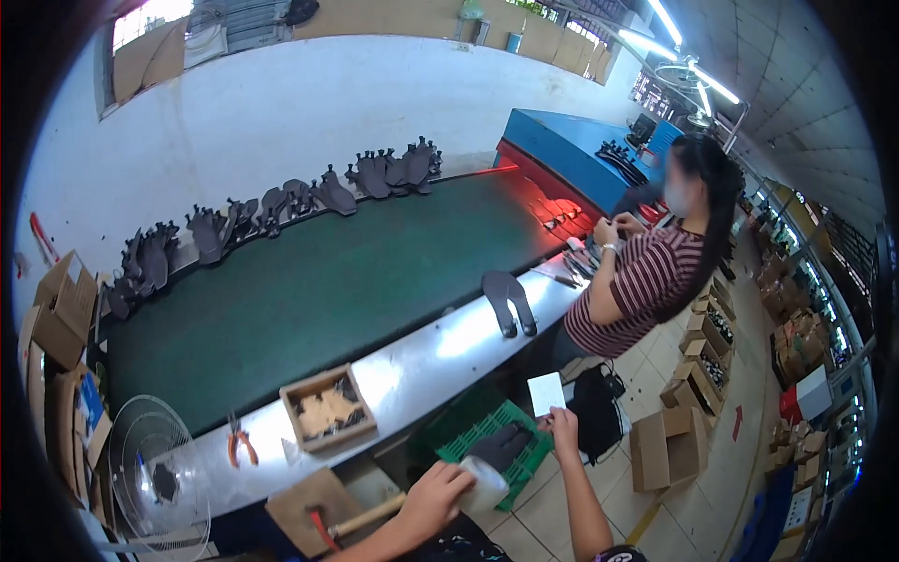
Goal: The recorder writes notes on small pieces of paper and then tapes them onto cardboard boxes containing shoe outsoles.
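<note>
Green conveyor belt (309, 290) with a steel ledge (440, 351): dark cut pieces (508, 302), wooden tray (328, 408), probably pliers (242, 448).

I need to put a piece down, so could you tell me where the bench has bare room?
The green belt is bare between the dark cut pieces along its far edge and the metal ledge. The ledge is free between the cardboard tray and the dark pair. It is crowded by the co-worker.

matt green belt (318, 281), glossy metal ledge (449, 342), white paper card (546, 393), green plastic crate (496, 440).
</note>
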The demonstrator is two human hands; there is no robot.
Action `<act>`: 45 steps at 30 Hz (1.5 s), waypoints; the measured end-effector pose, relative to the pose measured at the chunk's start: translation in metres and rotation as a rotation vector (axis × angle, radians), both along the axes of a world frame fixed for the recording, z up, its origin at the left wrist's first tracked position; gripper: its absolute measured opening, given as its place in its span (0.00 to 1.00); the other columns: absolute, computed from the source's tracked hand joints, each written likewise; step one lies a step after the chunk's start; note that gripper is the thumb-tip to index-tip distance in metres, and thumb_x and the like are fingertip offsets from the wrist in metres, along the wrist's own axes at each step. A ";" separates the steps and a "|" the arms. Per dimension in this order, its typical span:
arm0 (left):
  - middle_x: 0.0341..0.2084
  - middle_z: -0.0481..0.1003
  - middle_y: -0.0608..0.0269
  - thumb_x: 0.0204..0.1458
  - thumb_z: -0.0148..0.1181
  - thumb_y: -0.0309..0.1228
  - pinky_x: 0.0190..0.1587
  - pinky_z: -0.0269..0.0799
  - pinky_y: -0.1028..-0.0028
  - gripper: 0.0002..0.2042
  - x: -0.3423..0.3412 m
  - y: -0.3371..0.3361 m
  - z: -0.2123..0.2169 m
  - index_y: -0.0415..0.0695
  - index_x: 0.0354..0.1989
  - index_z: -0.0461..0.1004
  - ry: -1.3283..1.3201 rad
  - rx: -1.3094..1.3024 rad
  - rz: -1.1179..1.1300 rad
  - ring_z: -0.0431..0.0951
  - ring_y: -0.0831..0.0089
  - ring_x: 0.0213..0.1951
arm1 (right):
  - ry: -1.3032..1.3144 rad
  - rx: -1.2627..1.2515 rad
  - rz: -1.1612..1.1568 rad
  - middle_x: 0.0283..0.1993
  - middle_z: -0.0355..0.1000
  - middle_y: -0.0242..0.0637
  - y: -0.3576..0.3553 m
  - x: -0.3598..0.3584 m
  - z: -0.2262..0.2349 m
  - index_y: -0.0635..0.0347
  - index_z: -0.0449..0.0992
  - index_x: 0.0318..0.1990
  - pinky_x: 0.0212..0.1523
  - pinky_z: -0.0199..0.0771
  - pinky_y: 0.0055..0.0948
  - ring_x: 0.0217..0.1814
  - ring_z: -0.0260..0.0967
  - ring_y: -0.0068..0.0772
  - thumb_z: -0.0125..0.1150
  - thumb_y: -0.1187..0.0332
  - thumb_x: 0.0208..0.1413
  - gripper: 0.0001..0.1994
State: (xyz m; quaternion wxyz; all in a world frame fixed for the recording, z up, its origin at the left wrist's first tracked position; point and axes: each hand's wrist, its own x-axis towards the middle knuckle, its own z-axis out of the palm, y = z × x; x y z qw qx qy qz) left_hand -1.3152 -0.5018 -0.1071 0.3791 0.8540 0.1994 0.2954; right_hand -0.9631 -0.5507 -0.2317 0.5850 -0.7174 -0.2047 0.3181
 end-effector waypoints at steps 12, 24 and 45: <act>0.25 0.66 0.56 0.56 0.50 0.21 0.32 0.63 0.70 0.02 -0.007 0.060 -0.025 0.39 0.31 0.67 0.298 -0.722 0.673 0.65 0.63 0.27 | 0.400 0.649 -0.512 0.28 0.64 0.33 0.404 0.287 -0.081 0.59 0.68 0.26 0.38 0.71 0.32 0.34 0.67 0.33 0.55 0.70 0.49 0.05; 0.32 0.68 0.50 0.57 0.51 0.21 0.42 0.67 0.68 0.03 0.017 0.137 -0.020 0.36 0.37 0.69 1.109 1.009 -0.271 0.69 0.55 0.36 | -1.444 -0.956 -0.272 0.32 0.77 0.43 0.398 0.457 -0.042 0.55 0.77 0.36 0.35 0.80 0.39 0.37 0.79 0.43 0.51 0.70 0.57 0.07; 0.30 0.64 0.53 0.53 0.47 0.14 0.40 0.65 0.71 0.04 0.063 0.135 -0.023 0.37 0.33 0.65 1.202 1.047 -0.250 0.67 0.63 0.34 | -1.566 -0.994 0.061 0.31 0.76 0.34 0.392 0.511 -0.068 0.50 0.73 0.52 0.33 0.78 0.41 0.32 0.78 0.43 0.52 0.69 0.57 0.14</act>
